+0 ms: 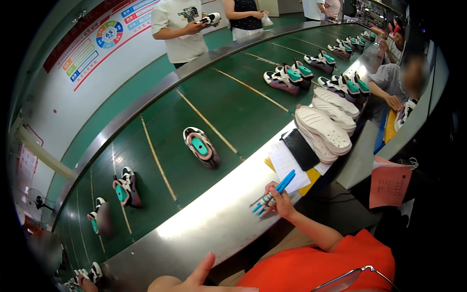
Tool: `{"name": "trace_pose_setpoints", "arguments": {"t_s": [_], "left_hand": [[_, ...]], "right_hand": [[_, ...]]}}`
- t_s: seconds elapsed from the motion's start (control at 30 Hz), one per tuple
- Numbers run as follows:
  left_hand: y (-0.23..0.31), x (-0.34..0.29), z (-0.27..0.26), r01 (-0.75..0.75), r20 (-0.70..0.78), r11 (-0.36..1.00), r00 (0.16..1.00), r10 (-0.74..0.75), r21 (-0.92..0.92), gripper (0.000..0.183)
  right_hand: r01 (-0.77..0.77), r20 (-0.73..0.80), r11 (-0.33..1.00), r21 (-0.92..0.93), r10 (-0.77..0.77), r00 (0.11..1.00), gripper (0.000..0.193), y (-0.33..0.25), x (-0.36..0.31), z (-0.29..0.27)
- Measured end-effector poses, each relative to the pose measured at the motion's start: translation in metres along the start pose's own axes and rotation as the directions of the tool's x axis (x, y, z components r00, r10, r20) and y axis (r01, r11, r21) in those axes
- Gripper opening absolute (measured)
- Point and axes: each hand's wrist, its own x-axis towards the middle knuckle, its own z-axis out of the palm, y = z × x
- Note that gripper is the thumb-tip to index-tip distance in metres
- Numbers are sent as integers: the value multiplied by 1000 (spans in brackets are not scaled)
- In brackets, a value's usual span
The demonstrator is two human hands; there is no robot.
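Observation:
My right hand (278, 200) is closed around a bunch of blue pens (285, 182), held slanted above the metal edge of the conveyor line. Fine details of the pens' lower ends are hard to make out. At the bottom edge of the picture, my left hand (192, 281) has its thumb stretched up and a finger pointing right. Nothing shows in it, though part of it is cut off. Beyond my right hand lie white papers (287, 168), a black notebook or wallet (300, 148) and a stack of off-white shoe soles (323, 129).
Sneakers with teal inserts, one at the middle (200, 146) and another further left (126, 187), stand on the green conveyor belt (165, 117). Several more cluster at the far right. Co-workers sit along the right side; a person in a white T-shirt (182, 24) stands across, holding a shoe.

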Motion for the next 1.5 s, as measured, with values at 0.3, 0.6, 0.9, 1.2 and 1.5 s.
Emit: {"name": "trace_pose_setpoints", "arguments": {"t_s": [0.3, 0.6, 0.9, 1.2, 1.5], "left_hand": [[18, -21, -2, -37, -47, 982, 998, 46, 184, 35], [-7, -32, 10, -296, -327, 952, 909, 258, -73, 21], [-34, 8, 35, -313, -258, 941, 906, 336, 124, 17], [-35, 35, 29, -356, -174, 739, 827, 534, 572, 42], [-25, 16, -10, -122, -433, 991, 897, 89, -49, 53]], "right_hand": [[17, -6, 999, -28, -17, 1000, 23, 6, -1, -5], [-55, -28, 997, -49, 54, 998, 23, 4, -1, 7], [5, -51, 999, -36, -7, 999, 22, 2, -5, -3], [19, -33, 999, -30, -20, 999, 24, -4, -6, 1], [-23, -25, 999, -23, 22, 999, 23, -3, -6, 1]]}}
